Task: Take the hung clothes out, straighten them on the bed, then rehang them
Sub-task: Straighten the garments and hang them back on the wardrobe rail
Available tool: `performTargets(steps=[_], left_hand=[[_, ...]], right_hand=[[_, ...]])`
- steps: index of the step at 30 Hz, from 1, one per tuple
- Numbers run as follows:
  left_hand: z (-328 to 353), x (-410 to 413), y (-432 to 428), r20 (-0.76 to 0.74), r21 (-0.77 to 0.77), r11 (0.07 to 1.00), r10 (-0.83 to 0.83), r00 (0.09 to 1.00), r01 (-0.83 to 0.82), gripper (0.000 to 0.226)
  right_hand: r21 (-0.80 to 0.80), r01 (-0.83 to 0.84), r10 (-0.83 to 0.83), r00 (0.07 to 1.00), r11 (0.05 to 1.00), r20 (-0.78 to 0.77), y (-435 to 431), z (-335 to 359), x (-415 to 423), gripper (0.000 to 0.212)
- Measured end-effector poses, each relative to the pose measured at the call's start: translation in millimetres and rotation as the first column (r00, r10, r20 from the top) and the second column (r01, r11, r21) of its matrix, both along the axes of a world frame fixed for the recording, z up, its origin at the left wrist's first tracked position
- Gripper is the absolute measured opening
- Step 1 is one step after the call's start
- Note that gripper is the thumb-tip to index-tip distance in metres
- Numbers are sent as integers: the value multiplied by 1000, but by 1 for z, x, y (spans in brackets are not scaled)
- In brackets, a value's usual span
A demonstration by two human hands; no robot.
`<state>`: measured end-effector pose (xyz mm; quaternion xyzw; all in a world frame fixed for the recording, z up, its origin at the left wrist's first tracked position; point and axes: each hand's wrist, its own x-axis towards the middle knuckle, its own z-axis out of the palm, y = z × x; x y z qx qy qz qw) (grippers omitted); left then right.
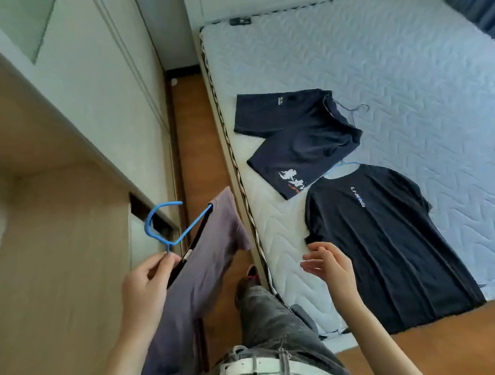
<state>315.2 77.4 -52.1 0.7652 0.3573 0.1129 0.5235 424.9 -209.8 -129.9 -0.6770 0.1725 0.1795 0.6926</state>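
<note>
My left hand (147,277) pinches the neck of a blue hanger (148,225) off the left side of the bed (407,59), above the floor. A mauve garment (204,263) hangs from it. My right hand (324,262) hovers with its fingers loosely spread, holding nothing, over the bed's near left edge. It is just beside the sleeve of a dark T-shirt (390,241) that lies flat on the bed. Another dark garment (295,137) lies further up the bed.

Faded grey denim trousers (267,326) are held by a white belt (253,368), which grey belt loops cross at intervals. Beyond the belt, at the trouser leg's end, is a dark shoe (246,278) with a reddish patch. Either side of the belt, the arms are bare from left hand (141,282) and right hand (327,263) along all their visible length
</note>
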Motion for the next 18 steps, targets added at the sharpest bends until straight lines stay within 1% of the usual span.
performTargets(steps=[4,6,9,13,16,18], left_hand=[[-17,90,15,-32,-21,996,87,996,-88,26],[-22,134,18,-42,-21,996,82,996,-83,25],[-35,204,15,-55,-26,999,35,998,-37,19],[-78,298,-3,-55,-131,991,-37,998,29,18],[-121,363,-22,-71,-197,975,-115,991,100,19],[-152,403,-37,-73,-212,966,-167,983,149,19]], right_hand=[[-13,153,-153,988,988,-10,-11,-19,83,24],[-41,216,-217,976,976,-14,-18,-31,125,25],[-98,284,-287,958,954,-15,-30,-56,190,24],[-128,378,-390,916,917,-90,-44,-114,277,25],[-152,388,-408,904,909,-130,-50,-173,345,25],[-184,379,-408,900,907,-156,-51,-215,385,24]])
